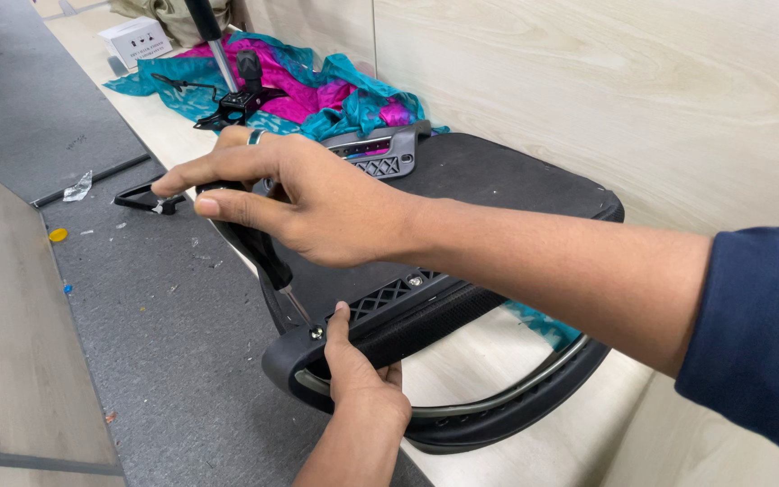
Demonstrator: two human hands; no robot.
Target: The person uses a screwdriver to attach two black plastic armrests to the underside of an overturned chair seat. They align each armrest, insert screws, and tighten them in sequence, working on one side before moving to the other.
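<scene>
- A black-handled screwdriver with a thin steel shaft (268, 261) is gripped in the right hand (317, 203), fingers wrapped round the handle, forefinger and thumb stretched out toward the left of the view.
- The screwdriver's tip is set down on a small silver screw (316, 333), sunk in the rounded corner of a black plastic chair frame (498, 417).
- That corner is pinched by the left hand (358, 379) from below: thumb pressed up just beside the screw, fingers curled under the rim and closed on the frame.
- A ring is seen on a right-hand finger, and a dark blue sleeve (759, 334) on the right arm.
- The frame is laid flat, partly on a grey felt mat (164, 343) and partly on the pale wooden floor (534, 361); a latticed black panel (389, 296) is seen beneath the right wrist.
- A grey plastic bracket (380, 153) is seen behind the hand.
- Farther back, a teal and magenta cloth (317, 95) is spread, with a black metal mechanism (236, 101) resting on it.
</scene>
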